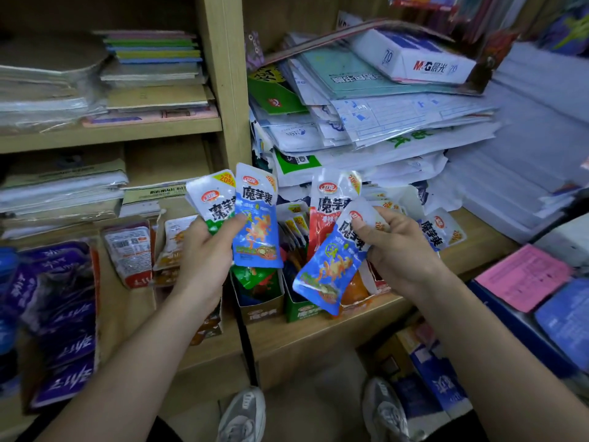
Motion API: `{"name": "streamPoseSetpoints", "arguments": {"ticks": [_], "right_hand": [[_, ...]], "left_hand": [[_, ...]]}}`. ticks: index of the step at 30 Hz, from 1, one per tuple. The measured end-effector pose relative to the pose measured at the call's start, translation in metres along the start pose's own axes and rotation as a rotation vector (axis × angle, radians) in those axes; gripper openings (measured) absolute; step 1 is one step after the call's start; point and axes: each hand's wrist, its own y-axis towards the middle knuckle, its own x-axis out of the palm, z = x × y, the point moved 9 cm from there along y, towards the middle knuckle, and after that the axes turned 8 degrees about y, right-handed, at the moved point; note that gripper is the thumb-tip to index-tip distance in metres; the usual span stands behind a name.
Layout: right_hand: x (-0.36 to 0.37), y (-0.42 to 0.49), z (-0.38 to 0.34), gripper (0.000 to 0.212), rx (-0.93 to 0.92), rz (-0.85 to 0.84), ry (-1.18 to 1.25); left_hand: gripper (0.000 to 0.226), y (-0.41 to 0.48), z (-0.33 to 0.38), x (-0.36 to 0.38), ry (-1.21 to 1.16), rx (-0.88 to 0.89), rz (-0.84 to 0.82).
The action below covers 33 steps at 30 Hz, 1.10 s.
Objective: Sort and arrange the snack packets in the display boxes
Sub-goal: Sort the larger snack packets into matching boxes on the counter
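My left hand (204, 253) grips a fan of snack packets: a blue packet (257, 231) in front and a green-and-white packet (213, 202) behind it. My right hand (395, 247) pinches another blue packet (331, 266), tilted, by its top end. A red packet (325, 205) stands upright behind it. Below both hands, open display boxes sit on the wooden shelf: a tan box (261, 311) with green packets and a green box (302, 311) with mixed packets.
A purple-packet display box (60, 314) lies at the left. Red-and-white packets (130, 250) lean behind it. Stacks of paper and plastic sleeves (382, 122) pile up behind the boxes. A pink sheet (522, 275) lies right. My shoes (245, 413) are below.
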Motion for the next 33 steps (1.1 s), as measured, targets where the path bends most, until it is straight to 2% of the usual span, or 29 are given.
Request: {"name": "streamPoseSetpoints", "arguments": {"ticks": [4,7,10,11,15,17,19,21,26,30,33], "right_hand": [[0.022,0.0,0.017,0.011,-0.034,-0.066,-0.109],[0.028,0.002,0.023,0.009,-0.145,0.031,-0.306],[0.036,-0.001,0.025,0.009,-0.227,0.1,-0.412],[0.041,-0.003,0.024,0.009,-0.25,0.102,-0.436],[0.068,-0.007,0.016,0.012,-0.32,0.045,-0.529],[0.065,-0.006,0.011,0.003,-0.312,0.039,-0.528],[0.05,-0.009,0.003,0.012,-0.366,0.107,-0.703],[0.042,-0.014,0.004,0.013,-0.412,0.096,-0.918],[0.053,-0.011,0.04,0.034,-0.34,-0.053,-1.3],[0.06,-0.006,0.041,0.038,-0.341,-0.021,-1.334],[0.066,-0.011,0.042,0.031,-0.38,-0.011,-1.403]], "left_hand": [[0.009,-0.007,-0.01,0.019,-0.076,-0.105,-0.082],[0.008,-0.017,-0.014,0.028,-0.056,-0.132,-0.164],[0.037,-0.027,-0.009,0.036,0.106,-0.011,-0.301],[0.043,-0.027,-0.009,0.034,0.167,0.024,-0.3],[0.041,-0.019,-0.005,0.017,0.257,0.078,-0.176],[0.039,-0.011,-0.002,0.001,0.243,0.072,-0.094],[0.036,0.0,0.003,-0.024,0.235,0.069,0.027],[0.033,0.008,0.006,-0.044,0.26,0.071,0.104],[0.034,0.01,0.003,-0.049,0.267,0.048,0.105],[0.043,0.009,-0.001,-0.048,0.27,0.044,0.094],[0.046,0.01,-0.005,-0.049,0.271,0.034,0.09]]}}
